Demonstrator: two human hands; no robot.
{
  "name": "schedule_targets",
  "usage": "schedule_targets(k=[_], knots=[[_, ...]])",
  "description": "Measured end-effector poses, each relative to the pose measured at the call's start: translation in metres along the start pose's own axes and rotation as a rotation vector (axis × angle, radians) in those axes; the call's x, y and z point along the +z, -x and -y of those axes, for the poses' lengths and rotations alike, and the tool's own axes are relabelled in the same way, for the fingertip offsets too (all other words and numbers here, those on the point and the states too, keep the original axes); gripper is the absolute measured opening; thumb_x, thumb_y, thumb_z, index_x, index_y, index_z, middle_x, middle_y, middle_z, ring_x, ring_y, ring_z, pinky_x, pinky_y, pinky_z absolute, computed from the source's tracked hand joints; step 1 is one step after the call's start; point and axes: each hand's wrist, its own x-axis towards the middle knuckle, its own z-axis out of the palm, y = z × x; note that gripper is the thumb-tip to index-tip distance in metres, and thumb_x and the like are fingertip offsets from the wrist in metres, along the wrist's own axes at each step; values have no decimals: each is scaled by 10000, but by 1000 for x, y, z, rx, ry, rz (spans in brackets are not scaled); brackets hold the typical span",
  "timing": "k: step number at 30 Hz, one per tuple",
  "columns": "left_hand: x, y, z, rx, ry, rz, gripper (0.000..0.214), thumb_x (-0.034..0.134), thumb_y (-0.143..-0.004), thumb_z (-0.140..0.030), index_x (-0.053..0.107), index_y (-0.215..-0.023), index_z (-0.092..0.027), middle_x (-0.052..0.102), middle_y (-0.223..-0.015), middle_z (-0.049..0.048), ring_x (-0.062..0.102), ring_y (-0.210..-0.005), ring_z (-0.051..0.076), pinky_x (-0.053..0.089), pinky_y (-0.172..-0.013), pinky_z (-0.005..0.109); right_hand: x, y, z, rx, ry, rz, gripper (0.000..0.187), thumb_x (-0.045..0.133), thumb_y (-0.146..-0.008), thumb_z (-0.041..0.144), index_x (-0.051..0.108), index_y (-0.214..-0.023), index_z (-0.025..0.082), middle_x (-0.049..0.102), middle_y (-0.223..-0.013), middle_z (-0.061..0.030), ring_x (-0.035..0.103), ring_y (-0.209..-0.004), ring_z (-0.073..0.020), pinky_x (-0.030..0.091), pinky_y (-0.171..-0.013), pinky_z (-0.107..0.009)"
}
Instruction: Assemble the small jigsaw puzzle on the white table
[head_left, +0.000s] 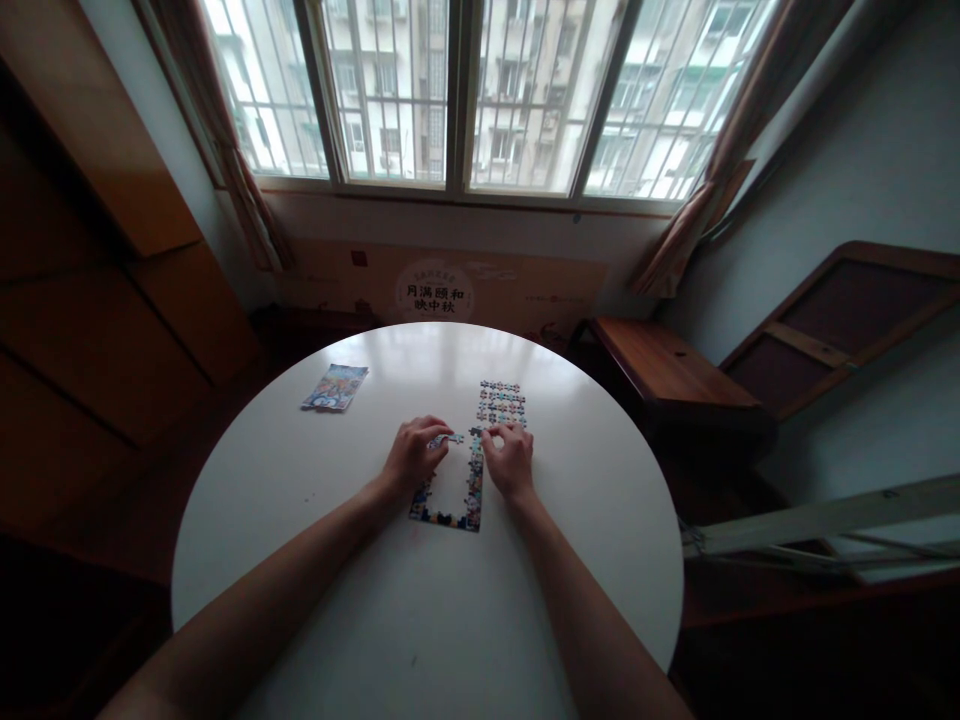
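Note:
A partly joined jigsaw puzzle (475,485) lies on the white round table, its border pieces forming an upright rectangle with a bare middle. My left hand (416,452) is at its upper left corner, thumb and forefinger closed on the short top row of jigsaw pieces (453,438). My right hand (511,460) is at the upper right corner, its thumb and forefinger pinched together on a small jigsaw piece (497,441). Part of the puzzle's left side is hidden behind my left hand. Just beyond my right hand, loose jigsaw pieces (501,402) are laid out in rows.
A colourful printed picture sheet or packet (335,387) lies at the table's far left. The round white table (337,620) has a wooden bench (667,365) beyond it on the right. A barred window (457,100) and a printed banner (495,285) are behind it.

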Motion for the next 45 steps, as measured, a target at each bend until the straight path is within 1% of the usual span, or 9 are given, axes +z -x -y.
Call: schedule_targets(k=[2, 6, 13, 17, 25, 34, 39, 42, 45], knots=[[1, 2, 0, 4, -53, 31, 175, 569, -803, -191, 687, -926, -230, 663, -1003, 26, 595, -941, 187, 418, -883, 367, 0, 1, 2, 18, 43, 17, 165, 578, -800, 311, 687, -775, 190, 593, -949, -80, 485, -938, -242, 356, -839, -361], [3, 2, -3, 34, -73, 103, 191, 545, -834, -239, 677, -973, -241, 649, -1062, 26, 570, -994, 190, 394, -896, 371, 0, 2, 6, 18, 89, 56, 163, 593, -795, 332, 702, -792, 212, 574, -1017, -77, 467, -973, -252, 359, -826, -359], [1, 3, -12, 60, -151, 178, 325, 544, -844, -419, 624, -1116, -260, 614, -1140, 39, 512, -1052, 224, 360, -904, 389, -2, 2, 8, 14, 128, 83, 158, 598, -794, 327, 708, -784, 214, 564, -1033, -80, 460, -989, -255, 365, -836, -361], [1, 3, -15, 69, -195, 204, 359, 518, -845, -485, 619, -1129, -289, 598, -1147, 37, 492, -1059, 233, 338, -900, 402, -1, 1, 8, 10, 127, 84, 155, 604, -791, 327, 708, -777, 213, 566, -1028, -80, 459, -986, -253, 366, -835, -357], [0, 4, -14, 98, -227, 229, 383, 506, -849, -490, 602, -1158, -285, 581, -1160, 48, 469, -1067, 238, 348, -898, 395, 1, 2, 7, 3, 102, 64, 148, 613, -789, 320, 704, -769, 205, 571, -1002, -81, 462, -975, -250, 367, -840, -356], [0, 4, -15, 101, -212, 197, 323, 503, -868, -419, 618, -1137, -281, 596, -1122, 48, 488, -1014, 221, 378, -891, 380, 4, 2, 5, -26, 59, 47, 138, 593, -792, 266, 720, -803, 211, 566, -984, -87, 462, -965, -243, 363, -845, -364], [1, 5, -17, 103, -223, 190, 332, 511, -857, -443, 622, -1119, -273, 598, -1113, 48, 492, -999, 227, 385, -888, 383, 2, 4, 8, 10, 84, 34, 199, 533, -785, 167, 721, -838, 205, 573, -983, -87, 466, -952, -240, 362, -830, -355], [2, 6, -17, 104, -248, 197, 355, 492, -863, -460, 611, -1132, -261, 593, -1135, 48, 485, -1007, 232, 382, -892, 390, -1, 5, 10, 47, 112, 22, 228, 512, -779, 141, 713, -861, 213, 580, -997, -81, 471, -945, -244, 357, -813, -357], [2, 6, -17, 101, -254, 196, 353, 492, -864, -457, 612, -1129, -258, 592, -1141, 48, 482, -1016, 236, 380, -893, 397, -2, 6, 11, 32, 115, 33, 257, 514, -774, 128, 706, -908, 236, 594, -983, -63, 480, -930, -235, 351, -796, -350]])
